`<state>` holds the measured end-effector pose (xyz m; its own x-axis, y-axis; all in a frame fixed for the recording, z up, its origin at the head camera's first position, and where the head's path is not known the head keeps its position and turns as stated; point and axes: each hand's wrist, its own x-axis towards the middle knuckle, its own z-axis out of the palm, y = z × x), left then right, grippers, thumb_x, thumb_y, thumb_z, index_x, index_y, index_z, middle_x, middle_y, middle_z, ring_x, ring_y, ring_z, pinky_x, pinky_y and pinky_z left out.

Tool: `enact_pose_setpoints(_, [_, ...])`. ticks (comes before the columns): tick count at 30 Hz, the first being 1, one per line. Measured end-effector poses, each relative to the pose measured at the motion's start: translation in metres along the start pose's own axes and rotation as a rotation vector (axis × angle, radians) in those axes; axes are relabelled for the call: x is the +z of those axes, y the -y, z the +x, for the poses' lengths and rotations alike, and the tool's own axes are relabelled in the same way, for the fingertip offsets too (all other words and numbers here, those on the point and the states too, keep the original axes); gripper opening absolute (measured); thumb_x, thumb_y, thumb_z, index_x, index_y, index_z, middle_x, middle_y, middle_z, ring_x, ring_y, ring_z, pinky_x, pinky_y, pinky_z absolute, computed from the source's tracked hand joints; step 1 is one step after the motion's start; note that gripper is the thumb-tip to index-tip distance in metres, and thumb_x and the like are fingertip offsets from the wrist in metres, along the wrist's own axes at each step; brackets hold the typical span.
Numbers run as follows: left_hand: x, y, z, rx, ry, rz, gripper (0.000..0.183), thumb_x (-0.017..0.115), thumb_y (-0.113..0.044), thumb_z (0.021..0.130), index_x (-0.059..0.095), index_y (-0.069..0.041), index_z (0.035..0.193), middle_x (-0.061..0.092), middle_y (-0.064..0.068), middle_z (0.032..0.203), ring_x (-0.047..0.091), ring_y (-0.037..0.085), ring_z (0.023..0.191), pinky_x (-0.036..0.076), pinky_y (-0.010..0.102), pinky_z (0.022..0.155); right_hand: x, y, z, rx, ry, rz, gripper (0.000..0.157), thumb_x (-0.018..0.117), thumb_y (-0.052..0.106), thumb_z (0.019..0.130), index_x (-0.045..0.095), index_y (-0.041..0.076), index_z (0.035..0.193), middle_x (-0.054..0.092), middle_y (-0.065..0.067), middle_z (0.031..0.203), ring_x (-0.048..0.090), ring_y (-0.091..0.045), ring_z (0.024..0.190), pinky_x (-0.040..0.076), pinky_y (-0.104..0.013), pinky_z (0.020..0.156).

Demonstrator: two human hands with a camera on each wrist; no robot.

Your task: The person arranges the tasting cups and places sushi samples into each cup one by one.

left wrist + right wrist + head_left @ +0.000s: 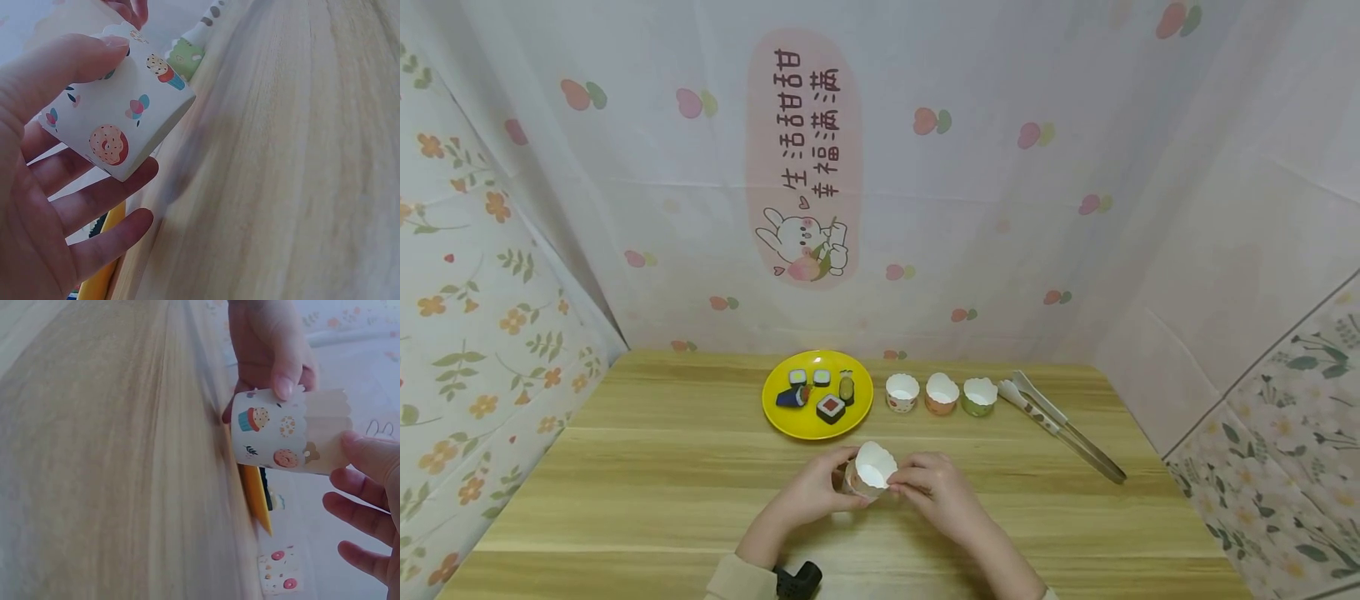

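A white paper baking cup (874, 467) printed with cupcakes and doughnuts is held above the table, tilted, its white inside showing in the head view. My left hand (811, 493) grips its left side; in the left wrist view the thumb lies on the printed wall of the cup (128, 109). My right hand (938, 493) pinches the scalloped rim between thumb and forefinger, the other fingers apart in the right wrist view. There, a paler scalloped part stands out past the printed wall of the cup (269, 428); whether it is inner wall or a second cup I cannot tell.
Behind the hands, a yellow plate (782, 422) bears several sushi-like pieces. To its right three paper baking cups stand in a row: red-patterned (902, 402), orange (941, 406), green (978, 406). Metal tongs (1078, 442) lie at the right. Printed cloth (985, 250) hangs along the table's back edge.
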<state>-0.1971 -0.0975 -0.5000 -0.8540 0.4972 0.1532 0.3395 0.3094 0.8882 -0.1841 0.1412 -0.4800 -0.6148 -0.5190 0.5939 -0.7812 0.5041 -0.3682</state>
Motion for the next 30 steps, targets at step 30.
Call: enact_pose_setpoints(30, [-0.004, -0.003, -0.002, -0.060, -0.007, -0.023, 0.067, 0.083, -0.020, 0.075, 0.053, -0.008, 0.134, 0.061, 0.005, 0.118, 0.061, 0.024, 0.094, 0.049, 0.043, 0.085, -0.018, -0.009, 0.008, -0.022, -0.111, -0.047, 0.020, 0.082, -0.001, 0.070, 0.075, 0.012, 0.084, 0.065, 0.006, 0.086, 0.057, -0.010, 0.075, 0.049, -0.022, 0.063])
